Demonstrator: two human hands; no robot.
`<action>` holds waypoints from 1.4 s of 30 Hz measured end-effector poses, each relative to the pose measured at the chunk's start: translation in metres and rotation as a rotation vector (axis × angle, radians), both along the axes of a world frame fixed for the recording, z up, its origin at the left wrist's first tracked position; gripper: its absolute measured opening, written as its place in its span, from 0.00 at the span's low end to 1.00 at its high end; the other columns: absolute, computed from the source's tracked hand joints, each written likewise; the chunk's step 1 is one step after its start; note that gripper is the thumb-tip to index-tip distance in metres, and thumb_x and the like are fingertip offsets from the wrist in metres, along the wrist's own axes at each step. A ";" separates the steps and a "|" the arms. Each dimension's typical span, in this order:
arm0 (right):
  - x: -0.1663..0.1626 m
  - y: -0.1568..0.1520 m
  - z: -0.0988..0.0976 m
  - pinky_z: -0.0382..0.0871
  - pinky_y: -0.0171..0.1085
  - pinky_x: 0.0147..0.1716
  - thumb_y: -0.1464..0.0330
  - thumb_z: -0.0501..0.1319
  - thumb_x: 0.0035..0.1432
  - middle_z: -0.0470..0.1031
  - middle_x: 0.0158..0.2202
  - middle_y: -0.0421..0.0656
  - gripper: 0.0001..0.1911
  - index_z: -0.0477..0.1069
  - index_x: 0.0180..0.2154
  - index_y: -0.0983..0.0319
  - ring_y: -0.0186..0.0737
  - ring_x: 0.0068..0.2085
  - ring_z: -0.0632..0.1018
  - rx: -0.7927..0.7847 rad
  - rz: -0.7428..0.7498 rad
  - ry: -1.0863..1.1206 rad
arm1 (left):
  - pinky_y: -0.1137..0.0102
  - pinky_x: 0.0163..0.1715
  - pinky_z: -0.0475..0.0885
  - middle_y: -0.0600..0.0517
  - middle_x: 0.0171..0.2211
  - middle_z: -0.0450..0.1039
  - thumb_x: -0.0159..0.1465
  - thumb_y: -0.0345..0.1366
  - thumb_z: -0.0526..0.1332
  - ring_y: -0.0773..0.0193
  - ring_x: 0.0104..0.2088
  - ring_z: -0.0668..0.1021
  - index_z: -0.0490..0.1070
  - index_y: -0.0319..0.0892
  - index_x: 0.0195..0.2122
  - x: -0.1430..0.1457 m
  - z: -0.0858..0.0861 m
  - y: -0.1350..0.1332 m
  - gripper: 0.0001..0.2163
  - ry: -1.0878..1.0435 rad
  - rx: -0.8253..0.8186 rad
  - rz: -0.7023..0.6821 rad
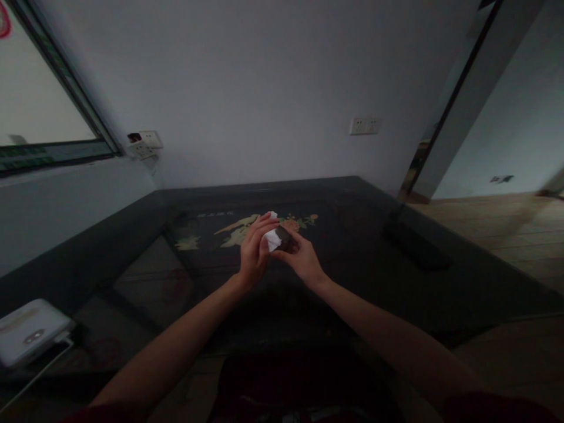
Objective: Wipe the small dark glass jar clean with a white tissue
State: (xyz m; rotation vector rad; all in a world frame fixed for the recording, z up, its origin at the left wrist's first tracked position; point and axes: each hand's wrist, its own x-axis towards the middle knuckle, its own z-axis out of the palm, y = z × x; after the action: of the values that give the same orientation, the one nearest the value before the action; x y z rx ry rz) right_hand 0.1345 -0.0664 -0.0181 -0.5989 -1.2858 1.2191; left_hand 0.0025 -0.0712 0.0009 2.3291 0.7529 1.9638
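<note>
Over the middle of the dark table, my two hands are close together around a small dark, rounded object (282, 237) whose kind I cannot make out. My left hand (254, 248) is closed on a crumpled white tissue (272, 239), pressed against the left side of that object. A bit of white also shows above the left fingertips. From the right, my right hand (303, 256) grips the dark object between thumb and fingers. The object's underside is hidden by my hands.
The glossy dark table (352, 282) carries a printed flower pattern (187, 242). A white box-shaped device (33, 332) with a cable sits at the left edge. A long black item (416, 245) lies to the right. Wall sockets (365, 126) are behind.
</note>
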 end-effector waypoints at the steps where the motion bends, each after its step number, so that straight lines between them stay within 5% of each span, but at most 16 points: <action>1: 0.000 -0.001 0.000 0.71 0.47 0.54 0.63 0.75 0.35 0.78 0.48 0.46 0.34 0.72 0.48 0.59 0.48 0.50 0.78 0.005 -0.002 -0.006 | 0.53 0.59 0.62 0.45 0.50 0.74 0.70 0.40 0.47 0.56 0.57 0.71 0.73 0.42 0.47 0.000 0.000 0.000 0.16 -0.016 -0.019 -0.004; 10: 0.003 -0.010 0.003 0.70 0.49 0.55 0.64 0.77 0.32 0.77 0.49 0.49 0.43 0.68 0.53 0.60 0.49 0.50 0.78 0.123 -0.093 -0.151 | 0.61 0.48 0.72 0.45 0.46 0.78 0.62 0.44 0.53 0.52 0.48 0.78 0.77 0.39 0.43 0.001 0.010 0.011 0.19 -0.474 -0.768 -0.424; 13: 0.002 -0.011 0.005 0.70 0.49 0.55 0.63 0.77 0.33 0.77 0.49 0.48 0.43 0.69 0.53 0.60 0.50 0.51 0.78 0.140 -0.071 -0.158 | 0.61 0.44 0.74 0.45 0.43 0.79 0.60 0.45 0.54 0.51 0.46 0.79 0.77 0.37 0.42 0.001 0.013 0.013 0.20 -0.552 -0.907 -0.488; 16: 0.000 -0.011 0.004 0.70 0.48 0.55 0.63 0.77 0.32 0.77 0.50 0.48 0.44 0.68 0.54 0.59 0.49 0.51 0.78 0.116 -0.050 -0.114 | 0.62 0.44 0.74 0.46 0.43 0.79 0.60 0.46 0.53 0.51 0.45 0.79 0.78 0.39 0.41 0.001 0.011 0.011 0.19 -0.553 -0.851 -0.458; 20: -0.003 -0.009 0.002 0.70 0.48 0.55 0.63 0.77 0.31 0.76 0.51 0.47 0.43 0.69 0.53 0.59 0.49 0.52 0.77 0.059 -0.017 -0.048 | 0.63 0.47 0.71 0.48 0.43 0.78 0.66 0.45 0.51 0.56 0.45 0.78 0.76 0.42 0.42 0.002 0.004 0.004 0.17 -0.470 -0.571 -0.243; 28: -0.002 -0.003 0.001 0.73 0.46 0.52 0.63 0.75 0.34 0.78 0.48 0.46 0.35 0.71 0.48 0.59 0.47 0.49 0.79 0.023 -0.065 -0.009 | 0.56 0.57 0.62 0.45 0.50 0.72 0.70 0.43 0.47 0.56 0.56 0.70 0.73 0.44 0.45 0.004 -0.002 -0.003 0.17 -0.032 -0.071 0.010; 32: -0.003 -0.004 -0.002 0.73 0.46 0.52 0.63 0.75 0.34 0.78 0.48 0.46 0.37 0.70 0.49 0.59 0.47 0.49 0.79 0.036 -0.075 -0.032 | 0.57 0.56 0.64 0.45 0.49 0.74 0.70 0.44 0.47 0.57 0.53 0.73 0.74 0.43 0.44 0.001 -0.002 0.000 0.18 -0.110 -0.163 -0.046; 38: 0.000 -0.010 0.002 0.68 0.49 0.57 0.64 0.76 0.34 0.75 0.53 0.50 0.43 0.67 0.55 0.60 0.50 0.54 0.76 0.123 -0.115 -0.120 | 0.61 0.51 0.70 0.46 0.46 0.77 0.66 0.45 0.49 0.55 0.48 0.77 0.75 0.42 0.44 0.004 0.001 0.010 0.19 -0.483 -0.637 -0.331; 42: 0.004 -0.014 0.005 0.64 0.50 0.60 0.65 0.76 0.37 0.70 0.57 0.50 0.44 0.65 0.57 0.58 0.51 0.58 0.71 0.243 -0.174 -0.227 | 0.61 0.52 0.70 0.47 0.47 0.78 0.62 0.46 0.51 0.55 0.49 0.78 0.74 0.41 0.45 0.009 0.005 0.014 0.19 -0.629 -0.796 -0.444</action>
State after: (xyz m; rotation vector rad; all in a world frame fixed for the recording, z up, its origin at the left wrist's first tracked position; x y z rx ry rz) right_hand 0.1390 -0.0807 -0.0131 -0.6694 -1.5118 0.8541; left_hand 0.0118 -0.0567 0.0056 1.2032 0.6904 1.6137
